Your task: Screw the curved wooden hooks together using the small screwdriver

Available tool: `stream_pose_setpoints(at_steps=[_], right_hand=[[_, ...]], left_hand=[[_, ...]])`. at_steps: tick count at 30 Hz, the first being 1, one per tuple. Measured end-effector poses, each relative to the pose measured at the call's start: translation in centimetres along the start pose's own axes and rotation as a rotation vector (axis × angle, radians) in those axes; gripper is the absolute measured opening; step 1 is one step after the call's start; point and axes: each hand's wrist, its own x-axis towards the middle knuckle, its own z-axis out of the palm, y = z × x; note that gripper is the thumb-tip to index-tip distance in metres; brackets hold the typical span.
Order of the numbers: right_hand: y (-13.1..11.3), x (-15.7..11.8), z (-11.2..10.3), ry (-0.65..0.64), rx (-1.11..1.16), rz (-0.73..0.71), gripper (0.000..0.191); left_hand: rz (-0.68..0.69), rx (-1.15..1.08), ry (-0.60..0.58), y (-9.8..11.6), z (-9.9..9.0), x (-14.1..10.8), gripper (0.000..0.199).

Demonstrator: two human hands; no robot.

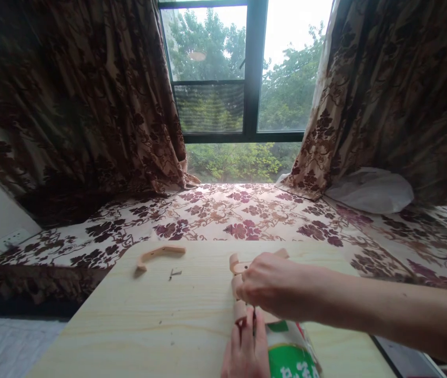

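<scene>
Curved light-wood pieces (pixel 239 311) lie near the front of the pale wooden tabletop, partly covered by both hands. My right hand (pixel 268 283) is closed in a fist over them, its grip hidden from view. Below it my left hand (pixel 247 344) has its fingers closed on the near end of the wood. Between the left fingertips a thin dark shaft (pixel 254 319) points up toward the right fist; what it belongs to cannot be made out. Farther left lies a bent wooden piece (pixel 162 252) with small dark holes, beside a few small metal screws (pixel 175 273).
A green and white printed packet (pixel 292 359) lies by my left hand on the tabletop (pixel 128 325). Beyond the table's far edge is a ledge with floral cloth (pixel 223 210), under a window with patterned curtains. A whitish plastic bag (pixel 373 190) rests at the right.
</scene>
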Motion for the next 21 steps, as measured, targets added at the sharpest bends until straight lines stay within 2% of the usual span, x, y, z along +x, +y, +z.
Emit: stream_pose_setpoints(at_steps=[6,9,12,16,19,21], right_hand=[[0.8,-0.2,-1.0,-0.116,0.033,0.150,0.006],[0.9,-0.7,-0.6,0.003,0.006,0.143,0.011],[0.9,-1.0,0.1,0.088,-0.004,0.057,0.018],[1.1,-0.8,0.1,-0.013,0.012,0.041,0.013],[0.9,-0.6,-0.4,-0.103,0.022,0.107,0.008],[0.7,-0.6,-0.5,-0.089,0.004,0.124,0.009]], left_hand=[[0.024,-0.012,-0.020,-0.1,0.1,0.1,0.051],[0.050,0.005,-0.039,-0.4,-0.2,0.1,0.051],[0.080,-0.027,-0.137,-0.6,-0.6,-0.1,0.057],[0.117,-0.101,-0.268,-0.7,-1.2,-0.3,0.088],[0.102,-0.151,-0.268,-0.7,-1.5,-0.2,0.088],[0.081,-0.175,-0.276,-0.6,-1.6,-0.1,0.087]])
